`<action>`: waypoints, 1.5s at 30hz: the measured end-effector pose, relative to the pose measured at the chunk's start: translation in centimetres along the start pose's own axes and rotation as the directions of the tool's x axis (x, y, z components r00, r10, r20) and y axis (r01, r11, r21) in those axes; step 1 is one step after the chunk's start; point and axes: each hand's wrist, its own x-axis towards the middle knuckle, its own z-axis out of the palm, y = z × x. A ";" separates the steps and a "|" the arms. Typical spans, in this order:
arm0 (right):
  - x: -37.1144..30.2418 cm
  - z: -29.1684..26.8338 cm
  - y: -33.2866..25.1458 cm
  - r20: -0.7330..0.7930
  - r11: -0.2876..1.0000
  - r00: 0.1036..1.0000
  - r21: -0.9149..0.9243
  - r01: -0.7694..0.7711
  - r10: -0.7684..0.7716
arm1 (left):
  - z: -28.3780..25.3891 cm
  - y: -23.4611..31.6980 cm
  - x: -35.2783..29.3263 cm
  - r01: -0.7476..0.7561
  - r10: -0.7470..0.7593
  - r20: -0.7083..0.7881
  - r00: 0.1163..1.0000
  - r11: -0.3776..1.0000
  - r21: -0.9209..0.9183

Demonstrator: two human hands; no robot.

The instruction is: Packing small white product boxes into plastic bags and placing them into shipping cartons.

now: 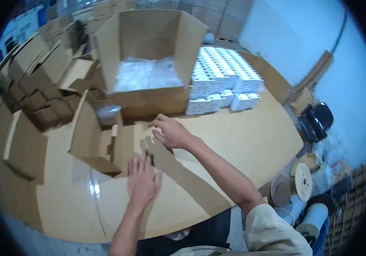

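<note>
My left hand is palm down over the tan tabletop, its fingers stretched out; whether it touches the surface I cannot tell. Farther forward, my right hand has its index finger reaching left and its thumb apart, with nothing visible between them. Both hands are just right of a small open cardboard box, which stands with its flaps up. Behind them is a large open cardboard box with clear plastic wrap inside. A stack of small white boxes sits to its right.
Another open carton stands at the left. Many folded cardboard boxes are piled beyond it. Off the table's right edge are a black chair-like object, wire spools and loose plastic. A white wall rises at the far right.
</note>
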 end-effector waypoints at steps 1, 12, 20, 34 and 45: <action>-1.3 -1.4 1.2 0.011 0.999 0.999 -0.026 -0.031 0.031 | 0.2 0.1 0.9 -0.040 0.040 0.011 0.999 0.999 -0.016; -15.1 -13.0 17.6 -0.179 0.901 0.920 -0.205 -0.383 0.350 | 1.7 -2.1 10.8 -0.164 0.162 -0.102 0.981 0.986 -0.012; -19.9 -19.3 28.2 -0.583 0.703 0.641 -0.161 -0.693 0.498 | 0.6 -0.8 11.0 -0.147 0.146 -0.038 0.989 0.989 -0.030; -19.1 -21.2 32.9 -0.614 0.631 0.597 -0.200 -0.750 0.516 | 0.5 0.0 10.9 -0.078 0.078 -0.005 0.997 0.997 -0.027; -21.0 -20.6 34.7 -0.619 0.725 0.643 -0.167 -0.669 0.451 | 1.0 -0.7 11.0 -0.105 0.104 -0.031 0.994 0.994 -0.030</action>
